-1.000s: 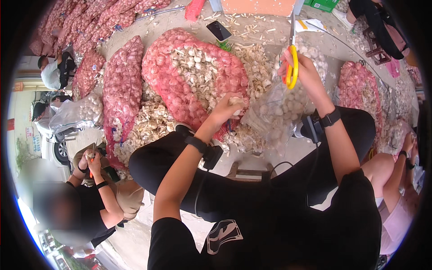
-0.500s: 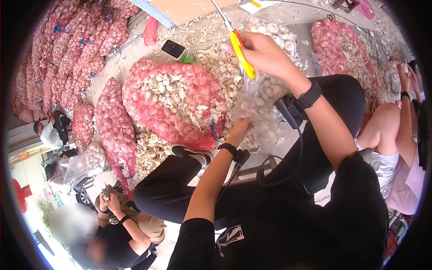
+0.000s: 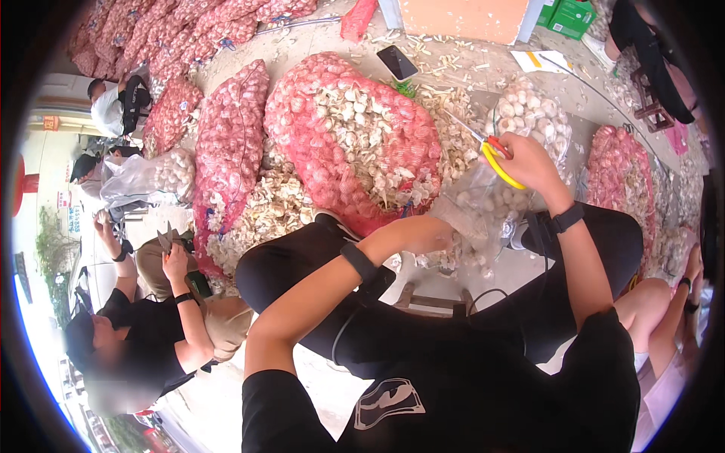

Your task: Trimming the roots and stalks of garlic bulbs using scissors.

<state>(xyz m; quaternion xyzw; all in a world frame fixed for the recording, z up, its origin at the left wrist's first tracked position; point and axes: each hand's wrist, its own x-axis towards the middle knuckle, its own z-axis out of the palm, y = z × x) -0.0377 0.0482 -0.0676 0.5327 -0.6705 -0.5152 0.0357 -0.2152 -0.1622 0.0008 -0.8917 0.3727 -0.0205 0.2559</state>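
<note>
Scissors (image 3: 500,167) with yellow and red handles are in my right hand (image 3: 526,160), their blades pointing away to the left over loose garlic scraps. Just beneath that hand lies a clear plastic bag (image 3: 472,192) of whitish garlic bulbs (image 3: 521,113). My left hand (image 3: 430,234) is smeared by motion beside the bag's near left part; its fingers and anything in them cannot be made out. Ahead of it, a large red mesh sack (image 3: 291,113) gapes, showing garlic bulbs (image 3: 359,113) and papery skins inside.
A long red mesh sack (image 3: 230,128) lies to the left, with more sacks (image 3: 174,38) piled behind. A phone (image 3: 397,63) rests on the littered floor. Another filled sack (image 3: 615,166) is at right. A co-worker (image 3: 151,302) at left holds scissors; other people sit around.
The view has shifted. My right hand has lowered the scissors, whose blades now tilt further left. My left hand has moved and blurred beside the bag.
</note>
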